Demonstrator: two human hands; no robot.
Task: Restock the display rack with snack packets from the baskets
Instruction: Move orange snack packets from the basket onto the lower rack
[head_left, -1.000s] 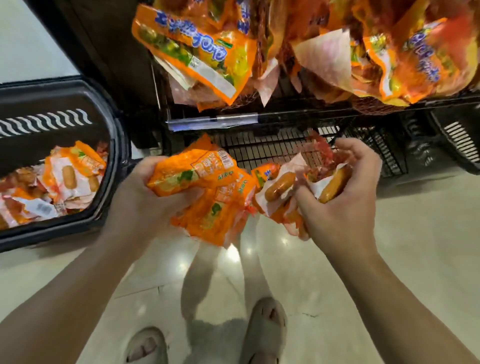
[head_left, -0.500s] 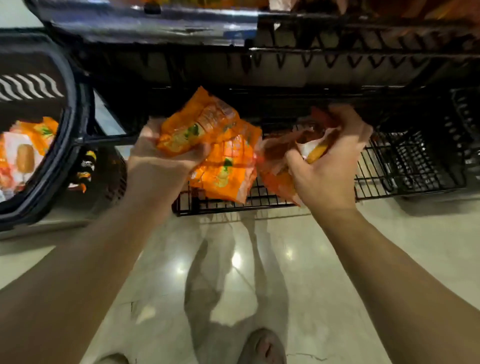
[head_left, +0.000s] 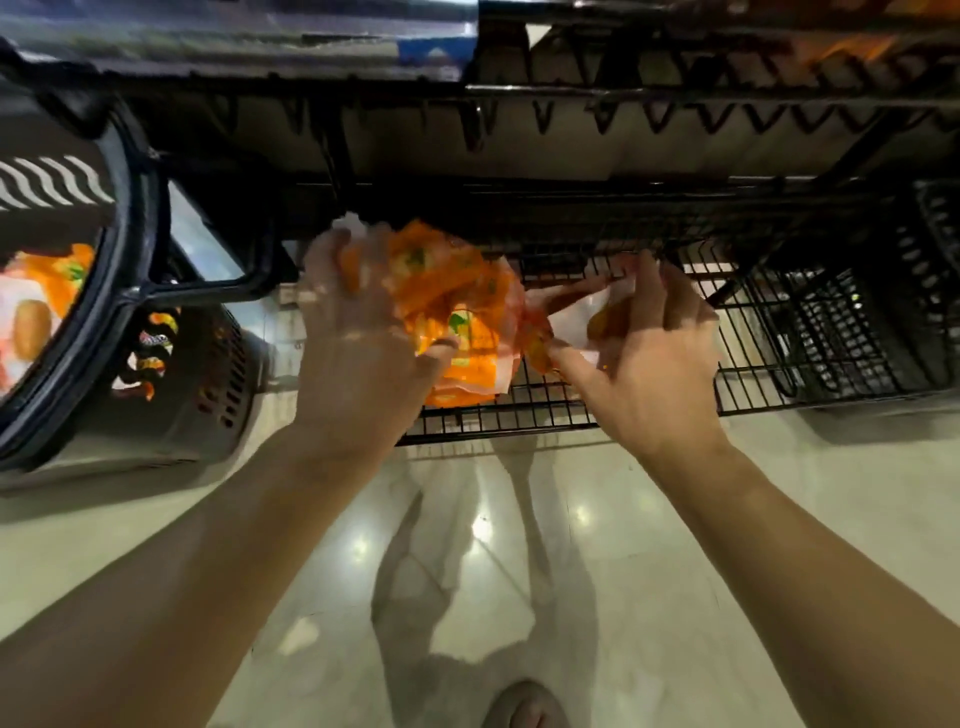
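My left hand (head_left: 358, 332) grips a bunch of orange snack packets (head_left: 457, 312) just above the front left of the black wire bottom shelf (head_left: 649, 395) of the display rack. My right hand (head_left: 644, 358) holds white and red sausage packets (head_left: 582, 322) beside them, fingers curled round the wrappers over the shelf. The two bunches touch in the middle. A black basket (head_left: 119, 291) at the left still holds orange and white packets (head_left: 36, 312). The hands are slightly blurred.
A second dark basket (head_left: 208, 374) with packets sits under the first at the left. An empty black crate (head_left: 857, 332) stands on the shelf's right end. The shelf above (head_left: 675, 93) overhangs the hands. Shiny tiled floor (head_left: 467, 545) and my sandalled foot (head_left: 524, 706) lie below.
Both hands have lowered with their packets from in front of the stocked upper shelf to the wire bottom shelf. The view has tilted down, so the filled shelf has left the frame.
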